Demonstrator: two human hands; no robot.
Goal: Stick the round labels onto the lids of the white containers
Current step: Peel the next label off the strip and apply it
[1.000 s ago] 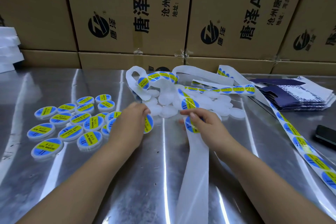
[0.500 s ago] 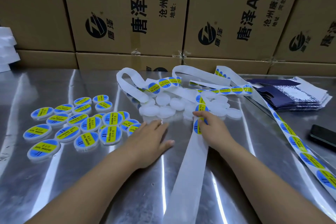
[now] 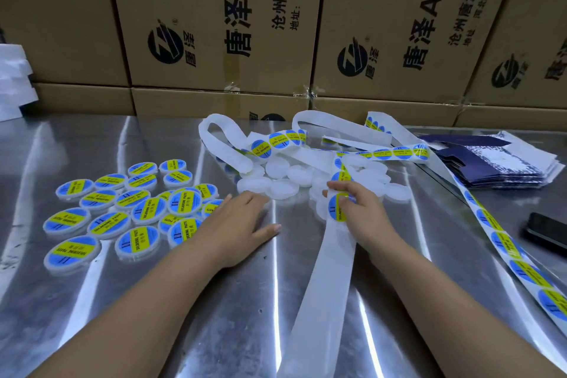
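Observation:
A heap of bare white containers lies mid-table, under loops of white backing strip. Several labelled containers with blue-and-yellow round labels are spread at the left. My right hand pinches a round label at the top of the backing strip. My left hand lies flat with fingers stretched, its fingertips reaching the nearest white container. A strip still carrying labels runs down the right side.
Stacked cardboard boxes wall the far edge of the steel table. Flat blue cartons are piled at the right, with a black phone nearer. White stacked items sit at the far left.
My left hand let go of a labelled container at the left pile and moved right, flattening toward the white containers. My right hand stayed pinching the label on the strip.

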